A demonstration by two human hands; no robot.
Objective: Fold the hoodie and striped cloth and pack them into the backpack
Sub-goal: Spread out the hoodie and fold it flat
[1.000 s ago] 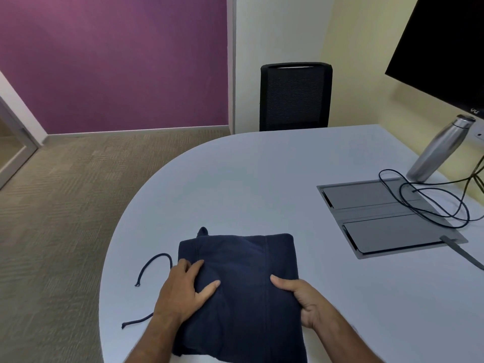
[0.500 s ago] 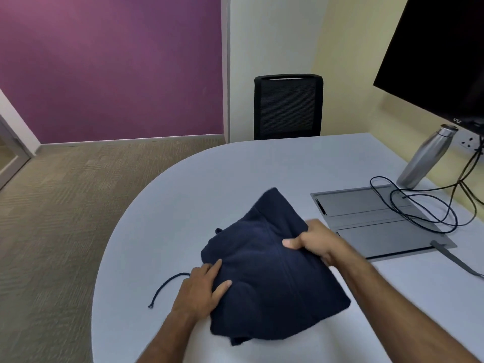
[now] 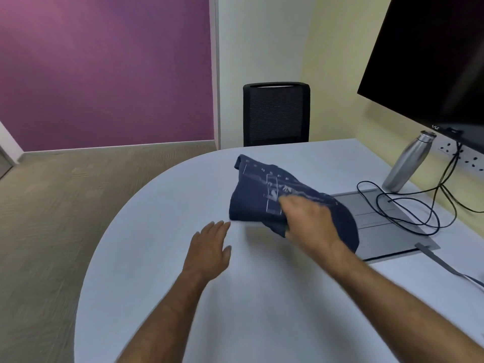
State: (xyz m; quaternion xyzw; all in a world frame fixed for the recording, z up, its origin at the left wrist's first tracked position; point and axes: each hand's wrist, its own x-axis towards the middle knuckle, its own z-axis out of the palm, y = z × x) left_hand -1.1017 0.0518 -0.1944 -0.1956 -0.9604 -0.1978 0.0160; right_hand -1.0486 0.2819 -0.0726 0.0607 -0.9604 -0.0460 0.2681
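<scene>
Holding: the right hand (image 3: 307,221) grips the folded hoodie (image 3: 264,195) at its near edge, fingers curled into the fabric; the exact pinch is blurred.
Hoodie position: the navy bundle is lifted clear of the table (image 3: 162,258) at its near side, tilted, with a pale printed panel facing up; whether the far corner touches the surface cannot be told.
Reason for the hold: a 1-handed grip on the edge appears meant to keep the folds together while the bundle is carried, judged from the compact shape.
Left hand: the left hand (image 3: 210,248) hovers flat just beside the hoodie, fingers straight and slightly spread, holding nothing; it looks placed to steady or let go.
Backpack: not in view.
Striped cloth: not in view.
Step in hand: hoodie folded, packing not yet done, by my judgement.
Surroundings: a floor-box lid (image 3: 387,218) sits under the hoodie's right side, with a black cable (image 3: 408,205) looped on it; a steel bottle (image 3: 407,163) stands near the wall.
Risk: the cable loops lie near the carried bundle and could snag.
</scene>
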